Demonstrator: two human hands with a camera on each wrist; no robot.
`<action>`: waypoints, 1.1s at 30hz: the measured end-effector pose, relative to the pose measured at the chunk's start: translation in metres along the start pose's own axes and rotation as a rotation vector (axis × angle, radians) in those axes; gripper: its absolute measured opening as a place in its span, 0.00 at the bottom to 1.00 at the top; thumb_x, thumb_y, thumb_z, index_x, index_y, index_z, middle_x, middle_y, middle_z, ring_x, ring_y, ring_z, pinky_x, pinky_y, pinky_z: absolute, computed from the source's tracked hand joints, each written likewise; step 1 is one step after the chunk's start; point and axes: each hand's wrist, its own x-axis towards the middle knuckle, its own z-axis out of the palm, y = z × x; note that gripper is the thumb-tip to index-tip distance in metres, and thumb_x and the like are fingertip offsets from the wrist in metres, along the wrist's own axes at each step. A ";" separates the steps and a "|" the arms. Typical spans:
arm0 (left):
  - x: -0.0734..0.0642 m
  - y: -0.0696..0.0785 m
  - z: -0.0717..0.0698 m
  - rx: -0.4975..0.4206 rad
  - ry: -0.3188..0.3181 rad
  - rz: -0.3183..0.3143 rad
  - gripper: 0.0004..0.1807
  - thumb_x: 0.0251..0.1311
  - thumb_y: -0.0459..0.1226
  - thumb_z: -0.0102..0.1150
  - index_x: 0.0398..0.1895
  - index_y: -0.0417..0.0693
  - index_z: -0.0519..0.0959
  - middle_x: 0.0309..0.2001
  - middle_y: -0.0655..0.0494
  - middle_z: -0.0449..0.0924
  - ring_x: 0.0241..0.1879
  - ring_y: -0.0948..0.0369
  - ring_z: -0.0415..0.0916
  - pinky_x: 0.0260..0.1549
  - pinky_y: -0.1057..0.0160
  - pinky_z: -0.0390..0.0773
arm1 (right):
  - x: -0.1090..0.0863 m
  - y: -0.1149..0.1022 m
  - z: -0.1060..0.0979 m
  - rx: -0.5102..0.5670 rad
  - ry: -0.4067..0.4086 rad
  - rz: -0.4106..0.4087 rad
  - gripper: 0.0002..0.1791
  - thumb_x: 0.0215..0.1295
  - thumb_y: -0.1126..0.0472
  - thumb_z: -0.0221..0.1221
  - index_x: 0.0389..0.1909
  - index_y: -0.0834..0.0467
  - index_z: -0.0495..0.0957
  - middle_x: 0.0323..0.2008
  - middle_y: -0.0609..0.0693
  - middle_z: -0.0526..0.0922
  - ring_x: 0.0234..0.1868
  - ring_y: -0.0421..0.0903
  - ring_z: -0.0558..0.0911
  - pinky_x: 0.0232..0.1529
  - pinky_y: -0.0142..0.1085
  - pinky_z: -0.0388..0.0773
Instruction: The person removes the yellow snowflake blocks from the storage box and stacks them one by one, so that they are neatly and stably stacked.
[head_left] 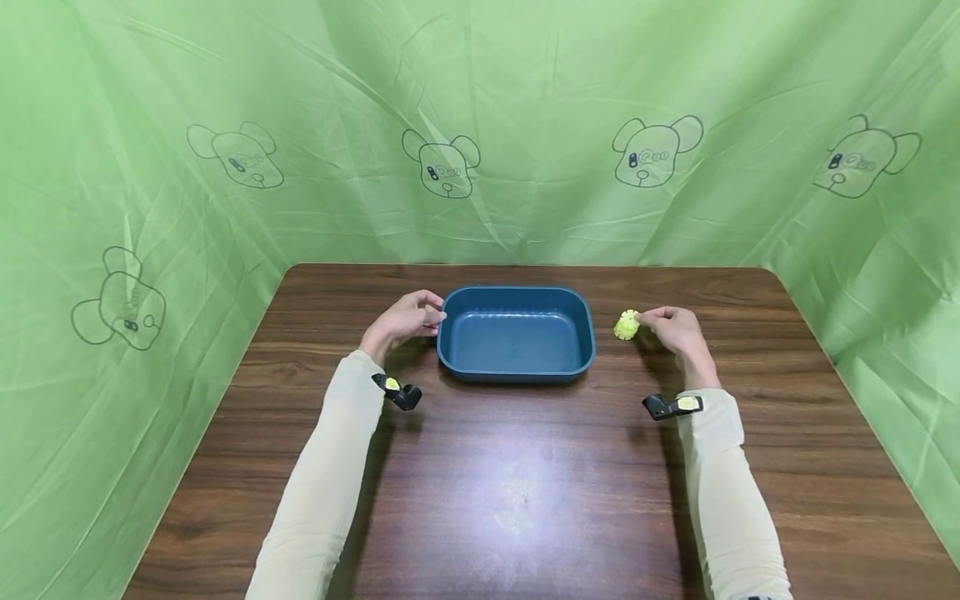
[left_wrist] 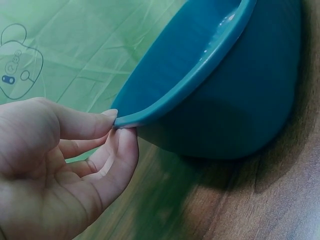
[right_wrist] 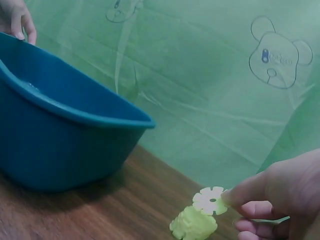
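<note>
A deep blue plastic basin [head_left: 516, 373] with rounded corners stands on the table with nothing in it. At its left end, my left hand [head_left: 408, 318] pinches the rim; the left wrist view shows the thumb on top of the basin's rim [left_wrist: 145, 116] and a finger beneath. Right of the basin sits a small yellow-green piece [head_left: 625, 327], lumpy below with a flat, flower-shaped disc [right_wrist: 204, 202] on top. My right hand [head_left: 675, 329] pinches the disc's edge between thumb and finger, the lumpy part [right_wrist: 194, 225] hanging below or resting close to the wood.
The dark wood-grain table [head_left: 517, 467] has a bright glare spot in front of the basin. Green cloth [head_left: 525, 208] printed with bear heads surrounds its back and sides. Each sleeved wrist carries a black camera mount [head_left: 401, 393].
</note>
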 end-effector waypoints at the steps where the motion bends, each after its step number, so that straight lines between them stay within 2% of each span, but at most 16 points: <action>1: 0.000 0.000 0.000 0.000 0.001 -0.001 0.21 0.65 0.26 0.51 0.59 0.33 0.62 0.42 0.45 0.71 0.32 0.62 0.72 0.46 0.59 0.79 | 0.001 0.002 0.000 -0.008 -0.004 0.004 0.26 0.66 0.48 0.56 0.53 0.66 0.74 0.56 0.60 0.71 0.55 0.54 0.68 0.52 0.41 0.66; 5: 0.000 -0.001 0.000 0.003 0.002 -0.001 0.20 0.65 0.26 0.51 0.59 0.33 0.62 0.40 0.47 0.71 0.31 0.62 0.71 0.45 0.59 0.79 | 0.005 0.007 0.001 -0.041 -0.001 0.019 0.26 0.66 0.49 0.57 0.52 0.67 0.74 0.48 0.60 0.73 0.48 0.53 0.71 0.44 0.35 0.66; 7: 0.000 -0.001 0.000 0.004 0.002 0.001 0.20 0.65 0.26 0.51 0.59 0.33 0.62 0.39 0.48 0.70 0.31 0.62 0.71 0.46 0.58 0.79 | 0.007 0.009 0.002 -0.055 0.003 0.025 0.25 0.66 0.49 0.57 0.51 0.67 0.75 0.48 0.62 0.74 0.47 0.53 0.72 0.43 0.34 0.66; 14: 0.001 0.000 0.000 0.003 0.004 0.001 0.21 0.65 0.27 0.50 0.60 0.32 0.62 0.40 0.47 0.70 0.32 0.60 0.71 0.54 0.50 0.75 | 0.010 0.009 0.003 -0.108 0.022 0.034 0.24 0.65 0.47 0.57 0.49 0.64 0.76 0.57 0.61 0.72 0.55 0.54 0.68 0.49 0.38 0.66; 21: -0.002 0.004 0.001 0.001 -0.001 -0.012 0.22 0.65 0.27 0.50 0.61 0.32 0.61 0.40 0.48 0.69 0.34 0.59 0.71 0.58 0.46 0.71 | 0.010 0.007 0.005 -0.121 0.035 0.026 0.22 0.64 0.50 0.57 0.48 0.64 0.76 0.54 0.60 0.73 0.53 0.54 0.69 0.44 0.34 0.65; 27: -0.001 0.001 0.001 0.012 0.007 -0.003 0.21 0.65 0.27 0.50 0.60 0.32 0.62 0.42 0.45 0.70 0.34 0.59 0.71 0.53 0.51 0.76 | 0.010 0.007 0.007 -0.131 0.050 0.020 0.21 0.64 0.51 0.57 0.48 0.65 0.77 0.56 0.63 0.74 0.55 0.56 0.69 0.45 0.34 0.65; 33: -0.003 0.001 0.001 0.021 0.006 -0.004 0.21 0.65 0.27 0.50 0.60 0.33 0.62 0.46 0.40 0.70 0.34 0.59 0.72 0.44 0.60 0.80 | 0.010 0.006 0.008 -0.155 0.108 -0.005 0.20 0.64 0.52 0.57 0.46 0.64 0.77 0.53 0.62 0.76 0.53 0.57 0.71 0.45 0.37 0.66</action>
